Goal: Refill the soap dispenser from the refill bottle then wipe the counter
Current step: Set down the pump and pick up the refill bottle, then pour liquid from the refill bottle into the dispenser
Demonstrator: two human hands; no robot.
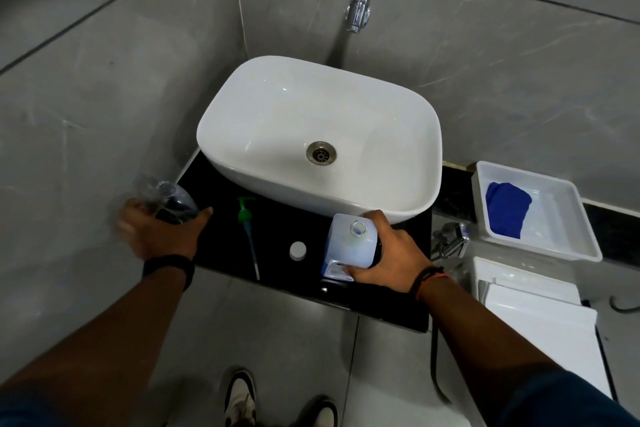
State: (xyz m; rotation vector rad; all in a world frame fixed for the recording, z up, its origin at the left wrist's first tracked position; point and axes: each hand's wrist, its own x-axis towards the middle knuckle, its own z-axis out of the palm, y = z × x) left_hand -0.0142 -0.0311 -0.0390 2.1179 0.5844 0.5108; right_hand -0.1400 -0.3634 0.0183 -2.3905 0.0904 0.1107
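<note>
My left hand (159,232) grips a clear soap dispenser bottle (175,201) with its top off, at the left end of the black counter (277,236); the bottle is blurred. My right hand (388,253) is wrapped around a white, uncapped refill bottle (349,243) standing on the counter in front of the basin. The green pump head (247,229) with its long tube lies flat on the counter between my hands. A small white cap (298,250) rests beside it.
A white basin (242,121) fills the back of the counter, under a chrome wall tap (362,7). To the right, a white tray (575,243) holds a blue cloth (507,210). A chrome sprayer (453,236) and a white toilet cistern (533,308) sit lower right.
</note>
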